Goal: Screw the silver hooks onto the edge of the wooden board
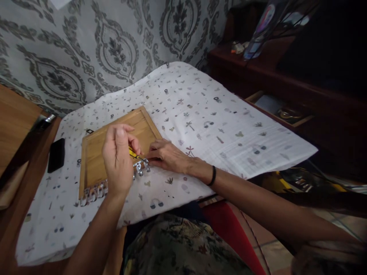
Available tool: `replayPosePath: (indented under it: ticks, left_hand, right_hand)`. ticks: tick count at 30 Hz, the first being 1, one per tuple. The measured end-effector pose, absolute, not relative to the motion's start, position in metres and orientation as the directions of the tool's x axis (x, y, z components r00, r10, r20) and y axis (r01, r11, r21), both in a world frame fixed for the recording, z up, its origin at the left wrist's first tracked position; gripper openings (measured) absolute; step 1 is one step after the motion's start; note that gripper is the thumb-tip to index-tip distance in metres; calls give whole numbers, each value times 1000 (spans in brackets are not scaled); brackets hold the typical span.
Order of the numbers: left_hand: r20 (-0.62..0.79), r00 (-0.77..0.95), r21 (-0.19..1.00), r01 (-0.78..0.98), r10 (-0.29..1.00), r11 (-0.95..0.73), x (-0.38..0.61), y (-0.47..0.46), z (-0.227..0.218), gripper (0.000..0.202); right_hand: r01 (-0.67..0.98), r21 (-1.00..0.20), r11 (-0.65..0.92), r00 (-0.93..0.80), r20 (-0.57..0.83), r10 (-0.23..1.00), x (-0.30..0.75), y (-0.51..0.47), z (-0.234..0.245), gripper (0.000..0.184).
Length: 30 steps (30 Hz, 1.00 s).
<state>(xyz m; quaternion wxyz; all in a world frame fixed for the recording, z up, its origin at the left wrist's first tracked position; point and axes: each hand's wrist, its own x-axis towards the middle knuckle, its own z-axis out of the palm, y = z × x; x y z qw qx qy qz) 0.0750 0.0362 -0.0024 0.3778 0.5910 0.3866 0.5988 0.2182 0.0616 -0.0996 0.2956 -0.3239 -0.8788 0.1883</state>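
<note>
A wooden board point(94, 151) with a raised frame lies on a patterned white cloth point(200, 126). A row of metal hooks point(94, 193) runs along its near edge. My left hand point(117, 160) is closed round a yellow-handled tool point(132, 153), its tip pointing at the hooks near the board's right corner. My right hand point(166, 154) rests on the cloth at that corner, fingers pressed together against the board's edge beside a hook point(140, 167).
A black phone point(56, 154) lies on the cloth left of the board. A wooden surface point(14, 118) with a dark bar stands at the far left. A dark wooden cabinet point(286, 88) with an open drawer is to the right. Patterned wallpaper is behind.
</note>
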Motion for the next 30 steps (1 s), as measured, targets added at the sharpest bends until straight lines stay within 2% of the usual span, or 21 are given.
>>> replayPosePath:
  ticks: [3,6,8,13,16,18,20,24,27,30]
  left_hand:
    - [406,-132,898,-124,904,-422,86,34,-5,37]
    - [382,-87,909,-144,920,-391,92,39,-5,44]
    - [369,12,921,-141,929,-364,89,44,-2,46]
    - [207,452,976,-158,868,-150,71,60,8,46]
    - [190,530,979,-165,826,-119,66,67,10,47]
    - [237,443,969,-167,865,-180,67,68,8,45]
    - [317,274,948,-127,908,-292,69,64,4,43]
    - [431,2,902,-25,902,-431,75,46,-5,34]
    - [455,-91,884,-70,886,-461,81,37,-9,30]
    - [458,-69,878,-118,886,-463,87,38,-11,38]
  right_hand:
    - [465,-521,716,-612,395,685,217,61,-99,16]
    - [457,-523,719,-616,397,680,217,60,-98,18]
    - [451,-519,726,-622,400,673,218,59,-97,20]
    - [462,-504,730,-620,405,672,219,60,-97,19]
    - [456,-510,729,-613,414,673,219,60,-98,18]
    - [454,-506,733,-615,418,669,219,61,-99,17]
    - [451,-501,739,-621,418,663,219,61,-99,17]
    - [458,-505,731,-620,408,670,219,61,-100,14]
    - [460,-508,728,-614,411,674,218,61,-101,15]
    - [459,-506,731,-612,416,672,218,61,-100,18]
